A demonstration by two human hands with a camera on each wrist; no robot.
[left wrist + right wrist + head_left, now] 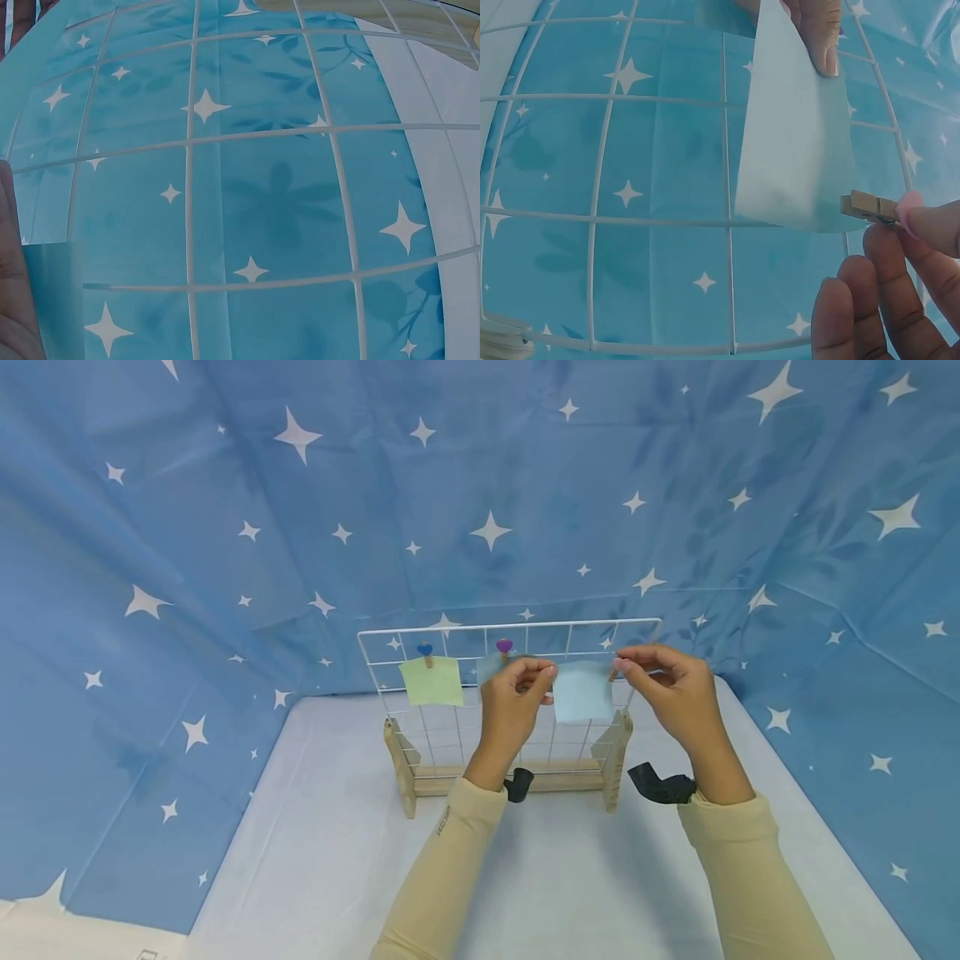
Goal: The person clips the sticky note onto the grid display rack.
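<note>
My left hand (513, 697) pinches a light blue paper square (583, 693) by its upper left corner, in front of a white wire grid (487, 627). Between thumb and forefinger my right hand (678, 693) holds a small wooden clothespin (868, 206) with a pink end, its tip right at the paper's edge. In the right wrist view the paper (795, 142) curves a little away from the grid wires. The left wrist view catches only part of the left hand (13, 285) at its edge, beside the wires.
On the grid's left part a green paper square (433, 683) hangs from a clothespin with a blue heart (425, 649). Beside it, a purple-heart clothespin (505, 646) holds a blue sheet partly behind the left hand. Wooden feet (401, 768) carry the grid on a white table (330, 860).
</note>
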